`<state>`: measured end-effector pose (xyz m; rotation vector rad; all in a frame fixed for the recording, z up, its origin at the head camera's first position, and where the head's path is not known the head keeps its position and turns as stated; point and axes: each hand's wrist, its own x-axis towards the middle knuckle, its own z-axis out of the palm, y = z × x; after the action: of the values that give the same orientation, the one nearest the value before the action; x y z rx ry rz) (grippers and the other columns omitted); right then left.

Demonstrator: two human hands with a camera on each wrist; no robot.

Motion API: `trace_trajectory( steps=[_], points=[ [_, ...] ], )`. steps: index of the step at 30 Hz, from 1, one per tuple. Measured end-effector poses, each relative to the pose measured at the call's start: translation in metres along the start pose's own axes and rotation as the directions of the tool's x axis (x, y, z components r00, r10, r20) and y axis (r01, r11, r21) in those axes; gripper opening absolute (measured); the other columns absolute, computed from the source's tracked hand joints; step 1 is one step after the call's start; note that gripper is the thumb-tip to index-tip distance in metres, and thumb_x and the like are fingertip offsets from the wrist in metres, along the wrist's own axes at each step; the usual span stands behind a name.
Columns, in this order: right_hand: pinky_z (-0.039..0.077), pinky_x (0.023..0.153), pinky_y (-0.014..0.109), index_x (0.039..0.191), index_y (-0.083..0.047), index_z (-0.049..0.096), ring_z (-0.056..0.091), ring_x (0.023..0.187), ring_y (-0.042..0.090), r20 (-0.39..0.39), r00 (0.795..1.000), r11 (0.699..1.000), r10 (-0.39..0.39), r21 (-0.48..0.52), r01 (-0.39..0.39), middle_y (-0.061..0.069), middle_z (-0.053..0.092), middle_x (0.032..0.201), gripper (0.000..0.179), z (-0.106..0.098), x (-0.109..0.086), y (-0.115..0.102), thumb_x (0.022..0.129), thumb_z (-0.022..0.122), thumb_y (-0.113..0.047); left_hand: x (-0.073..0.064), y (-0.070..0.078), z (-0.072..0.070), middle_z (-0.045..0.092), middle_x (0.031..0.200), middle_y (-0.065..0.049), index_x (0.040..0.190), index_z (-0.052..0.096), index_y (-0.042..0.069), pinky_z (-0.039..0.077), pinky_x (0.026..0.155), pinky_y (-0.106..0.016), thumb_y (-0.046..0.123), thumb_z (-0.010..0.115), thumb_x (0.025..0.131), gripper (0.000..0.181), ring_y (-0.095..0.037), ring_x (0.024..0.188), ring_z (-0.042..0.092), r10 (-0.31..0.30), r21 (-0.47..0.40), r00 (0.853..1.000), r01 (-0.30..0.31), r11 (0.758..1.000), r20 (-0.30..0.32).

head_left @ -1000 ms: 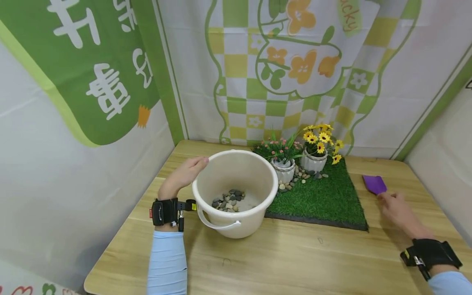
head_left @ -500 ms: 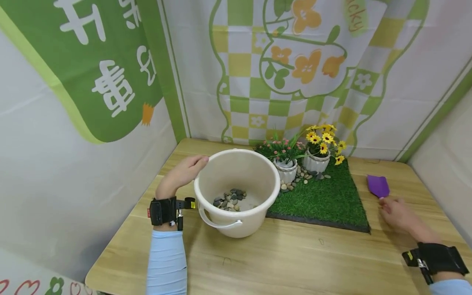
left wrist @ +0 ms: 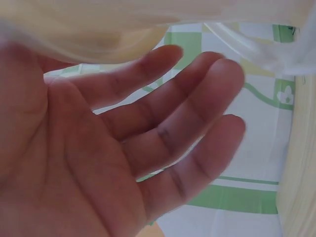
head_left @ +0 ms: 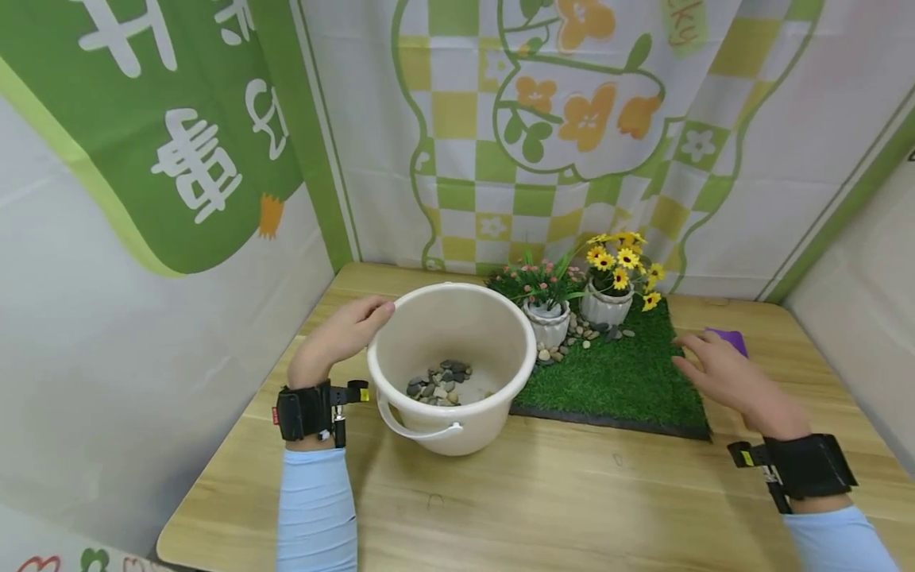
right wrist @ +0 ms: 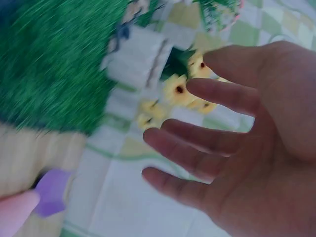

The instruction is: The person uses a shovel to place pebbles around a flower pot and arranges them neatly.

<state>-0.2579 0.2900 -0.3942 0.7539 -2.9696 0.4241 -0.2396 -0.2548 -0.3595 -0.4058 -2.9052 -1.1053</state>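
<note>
My left hand (head_left: 350, 330) rests at the left rim of a cream plastic bucket (head_left: 457, 437). Its fingers are loosely extended below the rim in the left wrist view; the thumb is hidden there. Several small stones (head_left: 439, 385) lie on the bucket's bottom. My right hand (head_left: 739, 381) hovers near the right edge of an artificial grass mat (head_left: 629, 381), fingers spread and nothing in them. Behind it on the table lies a small shovel with a purple blade (head_left: 731, 340) and a pink handle (right wrist: 17, 212); the hand covers most of it in the head view.
A pot of yellow flowers (head_left: 608, 306) and a pot with small pink flowers (head_left: 547, 324) stand at the mat's back left, pebbles (head_left: 554, 353) round them. The bucket's white handle (head_left: 422, 433) hangs at its front. Printed cloth (head_left: 472, 191) walls in the wooden table (head_left: 543, 508).
My right hand has let go of the shovel and moved left and up towards the mat, its fingers opening. The left hand stays at the bucket rim.
</note>
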Motion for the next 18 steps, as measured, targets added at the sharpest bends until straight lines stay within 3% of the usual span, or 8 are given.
trace_trajectory(
  steps=[4,7,9,14,18],
  points=[
    [0.049,0.060,0.036,0.125,0.006,0.055,0.060,0.078,0.024,-0.087,0.996,0.999,-0.027,0.042,0.031,0.020,0.062,0.103,0.033,0.003,0.011,-0.022,0.099,0.051,-0.014,0.001,0.005,0.002,0.062,0.114,-0.013,0.127,0.056,0.003,0.045,0.088,-0.045,0.039,0.037,0.103,0.048,-0.027,0.104,0.056,-0.006,0.036,1.000,0.007,0.999,-0.026],
    [0.039,0.051,0.027,0.123,-0.001,0.058,0.050,0.059,0.008,-0.179,0.979,0.991,-0.096,0.077,0.111,0.005,0.063,0.083,0.028,0.009,0.020,-0.042,0.100,0.049,-0.015,-0.001,0.005,0.004,0.062,0.114,-0.013,0.127,0.056,0.003,0.046,0.087,-0.045,0.039,0.038,0.103,0.048,-0.027,0.102,0.057,-0.008,0.041,0.999,0.009,0.999,-0.037],
    [0.033,0.048,0.025,0.122,-0.005,0.059,0.041,0.051,0.005,-0.232,0.961,0.979,-0.147,0.108,0.176,-0.002,0.056,0.073,0.026,0.012,0.026,-0.057,0.100,0.049,-0.015,-0.005,0.005,0.004,0.061,0.115,-0.015,0.130,0.053,0.002,0.047,0.086,-0.045,0.039,0.038,0.103,0.049,-0.028,0.102,0.057,-0.012,0.034,0.999,0.013,0.999,-0.035],
    [0.028,0.045,0.023,0.125,-0.011,0.058,0.032,0.046,0.003,-0.323,0.912,0.938,-0.252,0.152,0.313,-0.012,0.047,0.063,0.028,0.017,0.041,-0.095,0.100,0.049,-0.019,-0.018,0.012,0.001,0.062,0.113,-0.017,0.136,0.045,0.003,0.050,0.080,-0.044,0.039,0.038,0.103,0.050,-0.028,0.099,0.060,-0.010,0.027,0.999,0.011,1.000,-0.041],
    [0.038,0.048,0.024,0.134,-0.010,0.052,0.044,0.051,0.001,-0.304,0.914,0.910,-0.268,0.233,0.344,-0.013,0.058,0.072,0.037,0.022,0.051,-0.122,0.102,0.045,-0.028,-0.030,0.024,0.002,0.065,0.108,-0.015,0.138,0.043,0.004,0.050,0.075,-0.042,0.040,0.039,0.102,0.051,-0.025,0.092,0.062,-0.014,0.086,0.999,0.018,0.996,-0.043]
  ],
)
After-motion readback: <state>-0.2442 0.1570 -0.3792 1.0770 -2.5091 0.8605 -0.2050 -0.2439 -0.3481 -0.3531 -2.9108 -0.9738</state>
